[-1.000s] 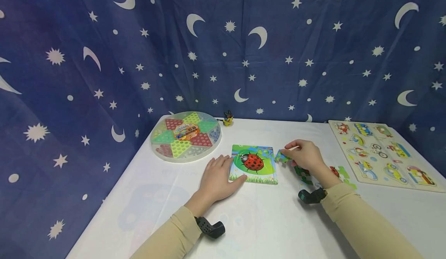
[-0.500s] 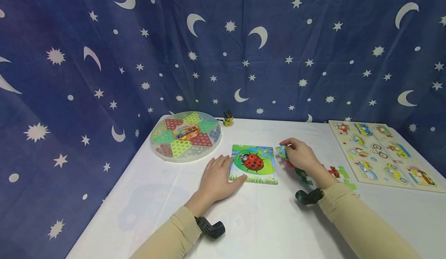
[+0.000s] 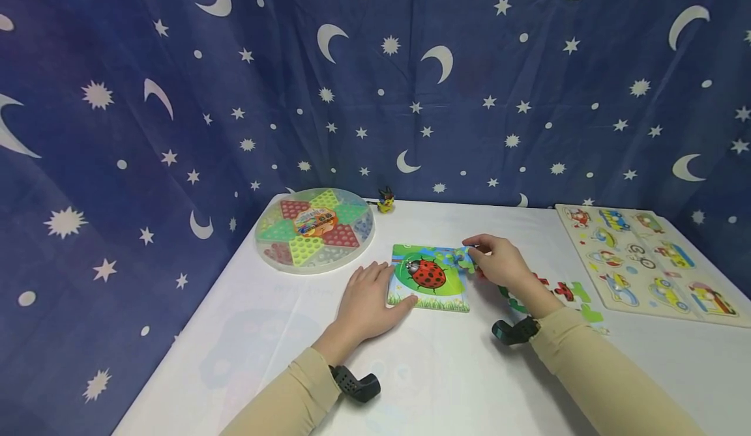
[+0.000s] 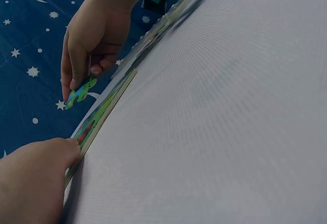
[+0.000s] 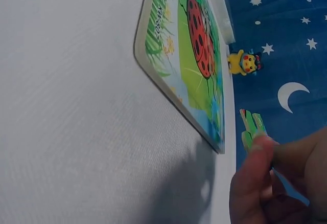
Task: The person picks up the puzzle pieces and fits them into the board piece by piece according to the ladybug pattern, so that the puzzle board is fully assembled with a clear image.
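A square puzzle board point(image 3: 434, 300) with a ladybug picture on green lies flat on the white table. My left hand point(image 3: 366, 302) rests along its left side, fingers extended, thumb at the lower edge. Over the board's upper right corner, my right hand point(image 3: 500, 265) pinches a green and blue jigsaw piece point(image 3: 463, 260) between thumb and fingers. In the right wrist view the piece point(image 5: 252, 127) is held up, apart from the board. Several loose jigsaw pieces point(image 3: 577, 291), red and green, lie right of the board, partly hidden by my right hand and wrist.
A round Chinese checkers set point(image 3: 305, 253) sits at the back left, with a small yellow figurine point(image 3: 384, 201) beside it. At the right lies a large wooden picture board point(image 3: 633, 279). A blue star-and-moon curtain point(image 3: 375, 97) hangs behind the table.
My right hand has moved left with the jigsaw piece, from beside the board to over its upper right corner. The left hand has stayed in place.
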`<action>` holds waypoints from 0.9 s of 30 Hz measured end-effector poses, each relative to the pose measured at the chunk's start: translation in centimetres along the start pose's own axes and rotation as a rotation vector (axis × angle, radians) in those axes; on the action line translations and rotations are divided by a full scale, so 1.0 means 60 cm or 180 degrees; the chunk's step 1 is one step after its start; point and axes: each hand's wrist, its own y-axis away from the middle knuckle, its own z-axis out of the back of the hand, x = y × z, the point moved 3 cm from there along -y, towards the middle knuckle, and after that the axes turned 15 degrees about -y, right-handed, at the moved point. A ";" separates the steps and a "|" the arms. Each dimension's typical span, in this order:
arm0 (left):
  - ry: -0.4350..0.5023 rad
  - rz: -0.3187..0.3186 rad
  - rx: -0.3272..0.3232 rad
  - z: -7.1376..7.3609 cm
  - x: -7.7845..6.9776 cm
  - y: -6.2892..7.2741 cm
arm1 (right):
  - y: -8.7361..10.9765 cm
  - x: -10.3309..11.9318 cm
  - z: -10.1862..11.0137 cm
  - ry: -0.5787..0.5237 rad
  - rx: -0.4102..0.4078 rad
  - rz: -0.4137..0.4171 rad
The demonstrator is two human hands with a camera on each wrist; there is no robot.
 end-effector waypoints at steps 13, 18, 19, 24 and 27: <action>0.0018 0.0000 -0.0016 -0.002 0.000 0.000 | -0.006 0.004 -0.026 -0.0103 0.0242 0.0019; 0.0022 -0.0004 -0.0023 -0.002 0.000 0.000 | -0.009 0.004 -0.033 -0.0112 0.0224 -0.0002; 0.0022 -0.0003 -0.0022 -0.002 0.000 0.000 | -0.009 0.004 -0.035 -0.0107 0.0222 -0.0004; 0.0016 0.0001 -0.0014 -0.001 0.000 -0.001 | -0.011 0.004 -0.040 -0.0079 0.0192 -0.0026; 0.0018 -0.0001 -0.0010 -0.001 0.000 -0.001 | -0.013 0.002 -0.045 -0.0020 0.0174 -0.0052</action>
